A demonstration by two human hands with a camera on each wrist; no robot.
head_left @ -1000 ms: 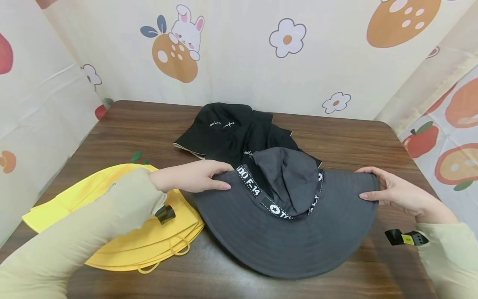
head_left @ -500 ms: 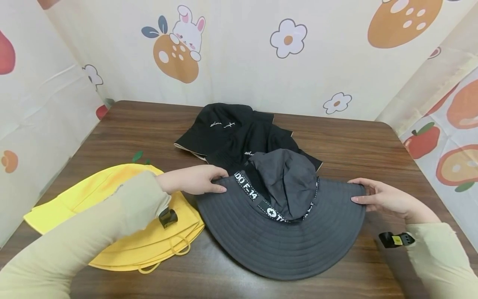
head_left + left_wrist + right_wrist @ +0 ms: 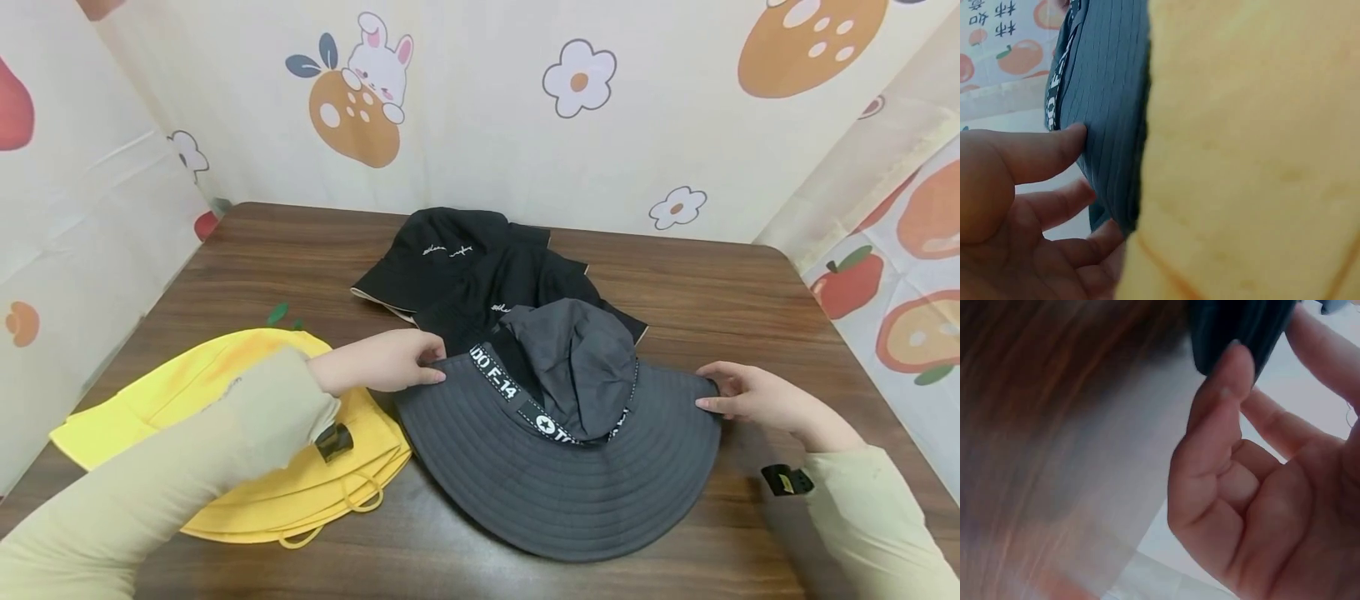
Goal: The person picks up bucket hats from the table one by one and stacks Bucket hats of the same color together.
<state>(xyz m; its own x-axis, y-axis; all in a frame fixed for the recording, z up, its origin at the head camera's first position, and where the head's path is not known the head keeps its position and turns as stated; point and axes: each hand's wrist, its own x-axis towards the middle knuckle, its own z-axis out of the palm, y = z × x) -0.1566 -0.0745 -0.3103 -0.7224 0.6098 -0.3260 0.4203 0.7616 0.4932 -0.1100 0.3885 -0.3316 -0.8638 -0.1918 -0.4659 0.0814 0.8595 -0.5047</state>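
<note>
A dark grey wide-brimmed sun hat [image 3: 558,500] lies at the middle of the table, its soft crown [image 3: 581,358] slumped toward the back and a lettered band round it. My left hand [image 3: 386,360] pinches the left end of the brim between thumb and fingers; the left wrist view shows the thumb [image 3: 1047,150] on top and fingers beneath. At the brim's right end, my right hand [image 3: 757,400] pinches the edge, with the ring and little fingers curled in. The dark brim [image 3: 1235,331] shows between thumb and fingers in the right wrist view.
Several black hats [image 3: 465,267] with white script overlap behind the grey hat. At left, a stack of yellow hats [image 3: 315,483] with loose cords lies partly under my left forearm. The wooden table [image 3: 675,275] meets a printed curtain [image 3: 480,125] at the back.
My right hand has moved left with its end of the brim, lowering it slightly and narrowing the hat's spread. My left hand has shifted slightly left along the brim.
</note>
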